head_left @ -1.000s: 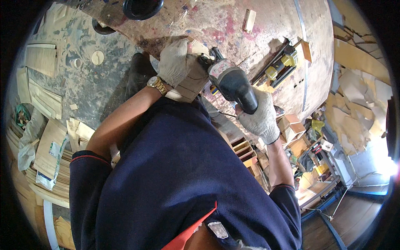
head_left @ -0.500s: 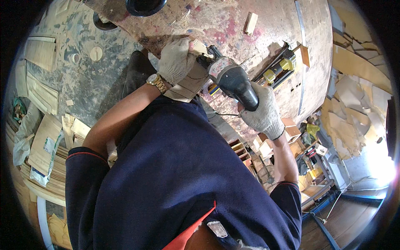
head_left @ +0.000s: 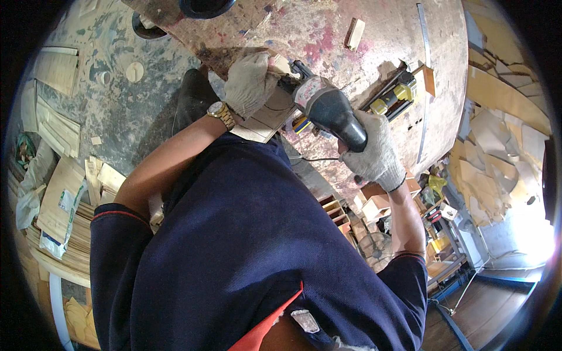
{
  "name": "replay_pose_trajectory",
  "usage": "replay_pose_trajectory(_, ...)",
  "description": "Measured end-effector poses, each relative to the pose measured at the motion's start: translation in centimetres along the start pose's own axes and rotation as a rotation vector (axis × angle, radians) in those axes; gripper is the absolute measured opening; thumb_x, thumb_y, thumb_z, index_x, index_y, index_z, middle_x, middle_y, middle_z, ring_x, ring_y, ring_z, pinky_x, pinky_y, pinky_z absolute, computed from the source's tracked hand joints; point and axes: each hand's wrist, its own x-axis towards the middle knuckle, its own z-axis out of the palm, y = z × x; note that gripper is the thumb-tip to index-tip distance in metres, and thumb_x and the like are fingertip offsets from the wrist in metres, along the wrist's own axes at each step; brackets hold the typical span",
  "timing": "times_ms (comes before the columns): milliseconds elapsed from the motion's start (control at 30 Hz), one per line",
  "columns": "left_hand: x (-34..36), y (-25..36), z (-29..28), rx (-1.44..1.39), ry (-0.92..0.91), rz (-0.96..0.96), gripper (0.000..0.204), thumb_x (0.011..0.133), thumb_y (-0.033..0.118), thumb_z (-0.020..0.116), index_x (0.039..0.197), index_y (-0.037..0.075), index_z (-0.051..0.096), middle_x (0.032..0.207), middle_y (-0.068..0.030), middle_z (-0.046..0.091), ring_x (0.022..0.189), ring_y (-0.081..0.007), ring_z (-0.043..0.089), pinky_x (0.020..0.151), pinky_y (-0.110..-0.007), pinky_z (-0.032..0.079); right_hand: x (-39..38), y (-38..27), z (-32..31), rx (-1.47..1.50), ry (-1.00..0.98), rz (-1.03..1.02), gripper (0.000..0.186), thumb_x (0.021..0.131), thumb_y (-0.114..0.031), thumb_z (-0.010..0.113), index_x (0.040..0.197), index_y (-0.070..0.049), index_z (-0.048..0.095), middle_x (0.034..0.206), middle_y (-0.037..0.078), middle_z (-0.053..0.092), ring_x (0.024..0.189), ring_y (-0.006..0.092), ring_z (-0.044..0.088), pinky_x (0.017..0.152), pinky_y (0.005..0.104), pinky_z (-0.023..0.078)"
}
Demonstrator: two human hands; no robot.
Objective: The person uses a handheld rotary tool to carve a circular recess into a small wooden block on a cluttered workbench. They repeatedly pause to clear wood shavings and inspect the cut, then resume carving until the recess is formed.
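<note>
My left hand (head_left: 252, 85), in a white knit glove, grips the far edge of a thin wooden board (head_left: 261, 126) lying near my body. A curved pencil line shows on that board. The fingertips of this hand are partly hidden. My right hand (head_left: 377, 151), gloved too, is wrapped round the rear of a black and grey jigsaw (head_left: 332, 111). The tool's front end meets the board's right side, close to my left fingers; its blade is out of sight. A dark cord (head_left: 319, 159) runs under the tool toward my body.
On the stained workbench (head_left: 304, 35) lie a small wood offcut (head_left: 355, 34), a yellow and black tool (head_left: 398, 95) and a metal strip (head_left: 425, 41). A black bowl (head_left: 205, 6) stands at the far edge. Stacked thin boards (head_left: 58, 199) lean at left; wooden boxes (head_left: 374, 206) sit at right.
The rear of the jigsaw and my right hand have shifted slightly right. My left hand has stayed on the board, almost in place.
</note>
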Motion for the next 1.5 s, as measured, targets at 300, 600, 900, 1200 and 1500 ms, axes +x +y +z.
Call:
replay_pose_trajectory(300, 0.0, 0.3, 0.0, -0.009, -0.027, -0.055, 0.030, 0.102, 0.026, 0.052, 0.094, 0.000, 0.065, 0.086, -0.0215, 0.068, 0.087, -0.0406, 0.068, 0.080, -0.051, 0.053, 0.9, -0.2, -1.4, -0.044, -0.034, -0.130, 0.027, 0.064, -0.012, 0.071, 0.086, -0.001, 0.062, 0.069, 0.017, 0.063, 0.064, 0.0319, 0.064, 0.065, 0.0396, 0.052)
replay_pose_trajectory(600, -0.1, -0.1, 0.2, 0.012, -0.034, -0.005, 0.030, 0.102, 0.026, 0.052, 0.093, 0.001, 0.064, 0.083, -0.0208, 0.067, 0.084, -0.0399, 0.067, 0.075, -0.051, 0.053, 1.4, -0.6, -1.6, -0.109, 0.009, -0.235, 0.024, 0.065, -0.009, 0.069, 0.087, -0.001, 0.062, 0.065, 0.016, 0.060, 0.058, 0.0298, 0.061, 0.062, 0.0385, 0.050)
replay_pose_trajectory(900, -0.2, 0.0, 0.2, 0.034, -0.026, -0.030, 0.024, 0.097, 0.025, 0.057, 0.099, 0.003, 0.065, 0.091, -0.0175, 0.070, 0.090, -0.0378, 0.068, 0.081, -0.049, 0.054, 1.1, -0.9, -1.0, -0.183, 0.033, -0.205, 0.030, 0.067, -0.013, 0.070, 0.093, -0.001, 0.063, 0.071, 0.021, 0.063, 0.069, 0.0399, 0.065, 0.068, 0.0441, 0.051)
replay_pose_trajectory(1200, -0.3, 0.5, -0.6, 0.075, -0.107, -0.049, 0.028, 0.096, 0.027, 0.059, 0.106, 0.002, 0.065, 0.099, -0.0165, 0.071, 0.099, -0.0353, 0.068, 0.089, -0.048, 0.052, -0.3, -0.6, 0.1, -0.072, 0.057, -0.004, 0.036, 0.069, -0.018, 0.073, 0.101, -0.002, 0.068, 0.079, 0.024, 0.068, 0.078, 0.0439, 0.070, 0.072, 0.0463, 0.055)
replay_pose_trajectory(1500, -0.2, 0.1, -0.3, 0.095, -0.087, -0.024, 0.026, 0.097, 0.027, 0.058, 0.107, 0.003, 0.064, 0.099, -0.0159, 0.070, 0.096, -0.0359, 0.068, 0.088, -0.047, 0.051, 0.0, -0.7, 0.7, -0.046, 0.089, -0.010, 0.037, 0.070, -0.019, 0.073, 0.102, -0.002, 0.069, 0.080, 0.025, 0.069, 0.080, 0.0422, 0.072, 0.071, 0.0466, 0.055)
